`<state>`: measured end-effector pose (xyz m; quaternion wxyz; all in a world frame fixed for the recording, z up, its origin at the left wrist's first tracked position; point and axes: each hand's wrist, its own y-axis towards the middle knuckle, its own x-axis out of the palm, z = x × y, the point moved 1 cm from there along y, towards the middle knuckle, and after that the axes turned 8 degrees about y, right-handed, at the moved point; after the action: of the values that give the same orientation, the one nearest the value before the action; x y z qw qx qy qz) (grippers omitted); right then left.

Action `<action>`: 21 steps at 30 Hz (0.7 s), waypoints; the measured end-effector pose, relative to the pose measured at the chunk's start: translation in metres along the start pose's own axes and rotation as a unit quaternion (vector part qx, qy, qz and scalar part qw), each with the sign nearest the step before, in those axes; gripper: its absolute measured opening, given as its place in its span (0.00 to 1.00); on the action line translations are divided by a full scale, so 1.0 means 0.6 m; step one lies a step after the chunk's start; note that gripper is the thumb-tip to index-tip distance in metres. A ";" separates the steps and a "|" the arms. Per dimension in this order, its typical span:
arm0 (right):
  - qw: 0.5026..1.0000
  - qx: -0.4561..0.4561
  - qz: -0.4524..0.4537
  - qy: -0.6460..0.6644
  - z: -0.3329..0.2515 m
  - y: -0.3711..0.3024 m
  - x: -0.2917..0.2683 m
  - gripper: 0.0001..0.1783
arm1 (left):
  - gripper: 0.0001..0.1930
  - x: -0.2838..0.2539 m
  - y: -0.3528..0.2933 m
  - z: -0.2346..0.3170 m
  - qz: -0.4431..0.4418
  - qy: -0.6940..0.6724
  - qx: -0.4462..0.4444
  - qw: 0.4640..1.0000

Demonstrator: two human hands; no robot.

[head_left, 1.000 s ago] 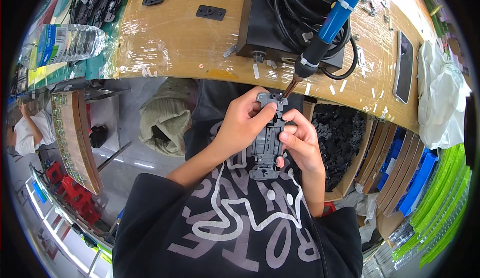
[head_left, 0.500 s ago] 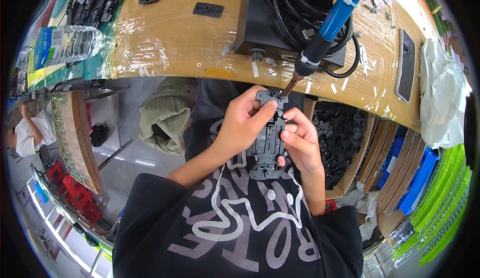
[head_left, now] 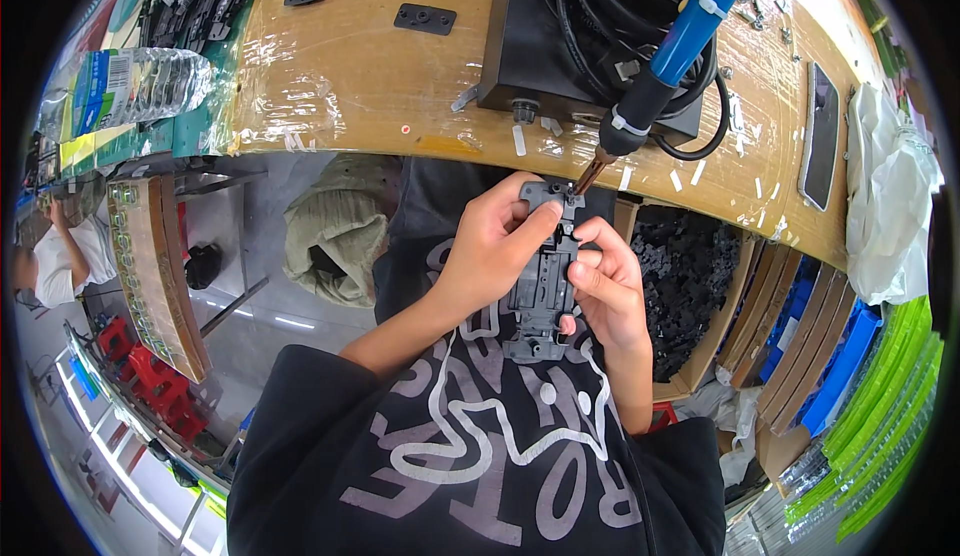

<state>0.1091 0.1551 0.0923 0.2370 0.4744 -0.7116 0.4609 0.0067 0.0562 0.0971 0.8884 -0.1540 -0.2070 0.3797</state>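
Note:
A black moulded plastic part, long and ribbed, is held upright in front of my chest. My left hand grips its upper left side, the thumb pressed on the face near the top. On the other side my right hand pinches the right edge between thumb and fingers. The copper-coloured tip of a blue-handled soldering iron reaches down to the part's upper right corner. It is fixed above the table edge, with neither hand on it. Whether the tip touches the plastic I cannot tell.
A black control box with coiled cables stands on the wooden table. Also there are a flat black plate, a phone and a plastic bottle. Below the table edge, a carton of black parts stands right. A person sits far left.
The whole view has shifted slightly, with the table and its things a little further right. Both hands keep their hold on the black plastic part, and the iron tip stays at its upper corner.

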 end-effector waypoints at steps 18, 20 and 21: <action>1.000 0.002 -0.001 -0.003 0.009 -0.003 -0.009 0.11 | 0.06 -0.006 0.003 -0.009 -0.005 0.018 0.011 1.000; 1.000 0.002 -0.001 -0.004 0.010 -0.004 -0.007 0.11 | 0.06 -0.006 0.002 -0.005 -0.005 0.025 0.006 1.000; 1.000 0.004 -0.001 -0.003 0.010 -0.004 -0.006 0.11 | 0.06 -0.006 0.001 -0.004 -0.004 0.028 0.003 1.000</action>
<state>0.1135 0.1510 0.0876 0.2335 0.4778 -0.7098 0.4619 0.0053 0.0533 0.0939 0.8961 -0.1609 -0.1811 0.3719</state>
